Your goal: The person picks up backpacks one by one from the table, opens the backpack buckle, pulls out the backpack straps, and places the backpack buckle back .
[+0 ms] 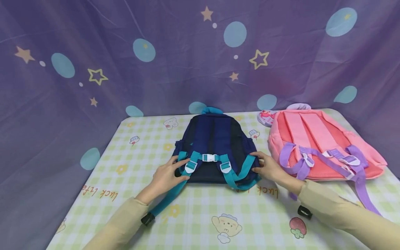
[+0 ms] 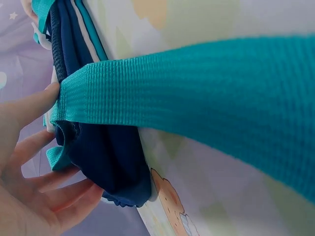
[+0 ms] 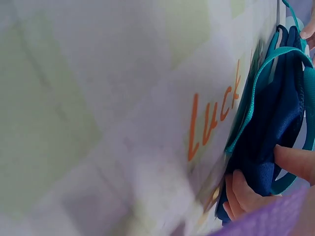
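Observation:
A navy backpack (image 1: 212, 135) lies back panel up on the table, with teal straps (image 1: 247, 166) and a white chest buckle (image 1: 209, 158) fastened across it. My left hand (image 1: 167, 177) is at its lower left side, fingers spread, index finger and thumb resting against the strap there. In the left wrist view the thumb touches a wide teal strap (image 2: 147, 93) that runs close past the camera. My right hand (image 1: 268, 168) grips the lower right side; in the right wrist view thumb and fingers pinch the navy fabric (image 3: 261, 167). The backpack's front is hidden underneath.
A pink backpack (image 1: 312, 132) with purple straps (image 1: 360, 187) lies to the right, close beside my right forearm. A checked cloth (image 1: 131, 180) covers the table. Behind its far edge hangs a purple curtain (image 1: 175, 80) with stars and dots.

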A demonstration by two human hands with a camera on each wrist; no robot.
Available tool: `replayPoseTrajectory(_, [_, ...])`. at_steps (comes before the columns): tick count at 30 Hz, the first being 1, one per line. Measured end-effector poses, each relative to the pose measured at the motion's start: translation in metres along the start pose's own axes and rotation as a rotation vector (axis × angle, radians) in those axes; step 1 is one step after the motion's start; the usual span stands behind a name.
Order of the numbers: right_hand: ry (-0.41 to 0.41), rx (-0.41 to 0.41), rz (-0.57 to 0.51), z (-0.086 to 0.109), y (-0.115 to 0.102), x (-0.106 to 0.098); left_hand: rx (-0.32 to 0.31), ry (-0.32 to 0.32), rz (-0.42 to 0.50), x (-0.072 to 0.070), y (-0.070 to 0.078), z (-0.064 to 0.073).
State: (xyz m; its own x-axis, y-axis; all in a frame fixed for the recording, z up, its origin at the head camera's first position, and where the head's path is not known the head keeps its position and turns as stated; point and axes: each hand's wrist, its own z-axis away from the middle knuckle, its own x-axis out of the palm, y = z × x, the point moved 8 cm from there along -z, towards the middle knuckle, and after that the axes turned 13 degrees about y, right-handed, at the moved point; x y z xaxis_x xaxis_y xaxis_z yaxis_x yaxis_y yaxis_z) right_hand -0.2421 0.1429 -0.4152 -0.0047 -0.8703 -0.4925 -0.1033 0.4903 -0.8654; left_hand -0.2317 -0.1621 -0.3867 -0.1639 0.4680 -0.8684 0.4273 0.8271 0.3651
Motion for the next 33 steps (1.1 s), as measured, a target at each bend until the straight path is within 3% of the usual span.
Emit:
replayPoseTrajectory(4, [0.004, -0.001, 0.007, 0.001, 0.002, -0.003, 0.001, -0.023, -0.02, 0.002, 0.002, 0.0])
replayPoseTrajectory(12, [0.009, -0.018, 0.009, 0.003, 0.006, -0.01, 0.078, -0.012, -0.047, 0.003, 0.011, 0.001])
replayPoseTrajectory(20, [0.003, -0.01, 0.02, 0.004, 0.007, -0.01, 0.107, -0.016, -0.078, 0.003, 0.014, 0.002])
replayPoseTrajectory(29, [-0.016, -0.001, -0.001, 0.005, 0.005, -0.01, 0.24, 0.001, -0.143, 0.005, 0.017, 0.007])
replayPoseTrajectory(33, [-0.018, -0.011, -0.011, 0.005, 0.003, -0.011, 0.249, -0.028, -0.155, 0.005, 0.015, 0.008])
